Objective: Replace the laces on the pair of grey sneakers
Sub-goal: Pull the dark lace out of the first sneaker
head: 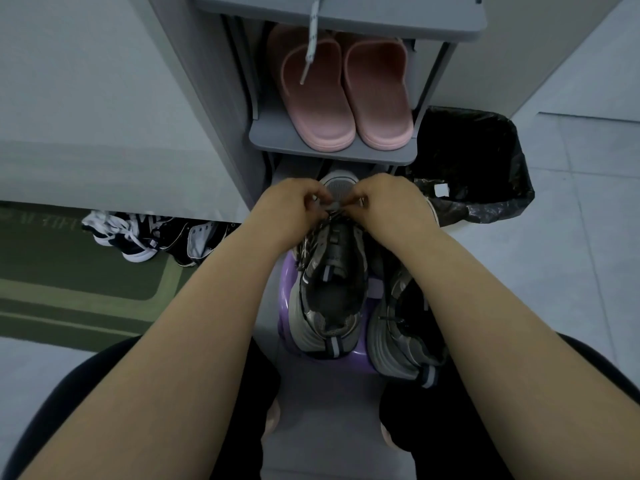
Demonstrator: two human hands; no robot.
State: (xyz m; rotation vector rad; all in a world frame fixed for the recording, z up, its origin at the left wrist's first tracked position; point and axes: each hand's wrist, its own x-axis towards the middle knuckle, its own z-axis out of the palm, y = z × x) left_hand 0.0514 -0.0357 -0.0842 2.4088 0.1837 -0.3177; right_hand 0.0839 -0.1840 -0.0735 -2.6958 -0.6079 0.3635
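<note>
Laces were the step in hand: your left hand (pixel 294 202) and right hand (pixel 388 199) sat close together, each pinching the dark lace (pixel 334 208) at the toe-end eyelets of the grey mesh sneaker (pixel 332 271) on the purple plastic stool (pixel 287 292). Its grey mate (pixel 405 327) leaned just beside it. Whether you were unthreading or threading, I could not tell; either called for drawing one end cleanly through an eyelet.

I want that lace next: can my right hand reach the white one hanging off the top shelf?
Probably yes: nothing blocks the white lace above the pink slippers, but the right hand must first release the grey sneaker's lace.
</note>
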